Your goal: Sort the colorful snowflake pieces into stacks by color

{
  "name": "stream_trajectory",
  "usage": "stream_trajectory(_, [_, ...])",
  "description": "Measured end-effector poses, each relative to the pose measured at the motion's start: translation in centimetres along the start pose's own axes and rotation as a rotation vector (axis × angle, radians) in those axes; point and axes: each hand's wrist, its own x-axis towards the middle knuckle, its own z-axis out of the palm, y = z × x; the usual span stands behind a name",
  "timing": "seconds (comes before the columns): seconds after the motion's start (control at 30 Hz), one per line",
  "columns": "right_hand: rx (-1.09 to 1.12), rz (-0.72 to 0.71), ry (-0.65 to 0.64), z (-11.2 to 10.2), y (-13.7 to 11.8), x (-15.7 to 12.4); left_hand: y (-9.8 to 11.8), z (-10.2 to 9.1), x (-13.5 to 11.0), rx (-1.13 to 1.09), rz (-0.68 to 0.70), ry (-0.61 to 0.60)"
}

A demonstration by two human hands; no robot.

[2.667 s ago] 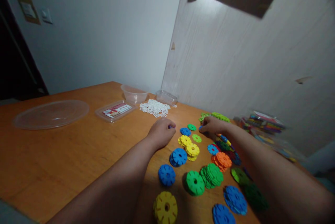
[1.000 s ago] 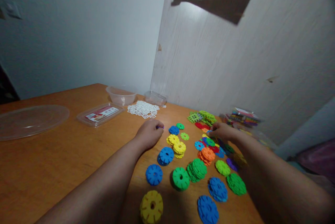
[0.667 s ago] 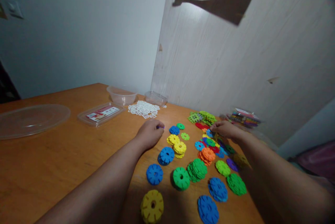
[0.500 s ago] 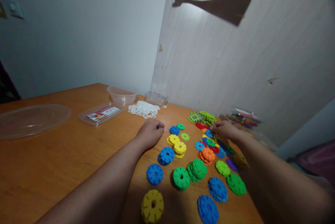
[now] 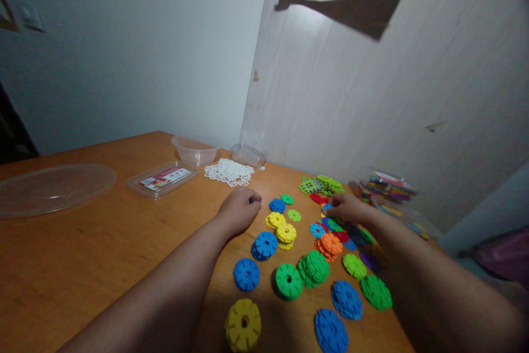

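My left hand [image 5: 238,211] rests on the table, its fingers closed around small purple notched discs [image 5: 255,200], of which only an edge shows. Over a mixed heap at the right, my right hand [image 5: 347,208] pinches at a blue notched disc [image 5: 326,207]. Nearest my left hand are a stack of blue discs [image 5: 276,205], a green disc [image 5: 286,199] and a light green disc [image 5: 294,215]. Yellow discs [image 5: 286,233] lie in overlapping stacks between my hands. An orange stack [image 5: 329,245] sits just below the heap. My right forearm hides part of the heap.
Closer to me stand blue [image 5: 264,245], green [image 5: 288,281] and yellow [image 5: 243,324] disc stacks. White lattice pieces [image 5: 229,171], a clear bowl [image 5: 195,151], a labelled lid [image 5: 164,179] and a round lid [image 5: 58,188] lie leftward. Lime-green pieces [image 5: 329,184] lie by the wall.
My right hand has moved slightly left and down, its fingertips now at the blue disc in the heap. My left hand stays in place. The view has shifted slightly.
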Motion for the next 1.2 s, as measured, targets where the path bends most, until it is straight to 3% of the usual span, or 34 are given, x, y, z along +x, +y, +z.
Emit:
stream_trajectory(0.27, [0.121,-0.022,0.059,-0.7,-1.7,-0.5,-0.3,0.2,0.1,0.002,0.008,0.015])
stream_trajectory(0.6, [0.444,-0.141,-0.223,1.9,-10.1,-0.9,-0.2,0.3,0.0,0.004,0.011,0.026])
stream_trajectory(0.8, [0.485,-0.118,-0.283,3.5,-13.8,-1.6,-0.1,0.2,-0.1,0.012,0.012,0.03])
stream_trajectory(0.97, [0.445,-0.134,-0.195,3.5,-12.7,-0.6,-0.1,0.3,-0.1,0.006,0.008,0.023])
stream_trajectory(1.2, [0.352,-0.069,-0.043,-0.3,-6.7,-0.7,0.0,0.1,-0.1,0.01,-0.01,0.016])
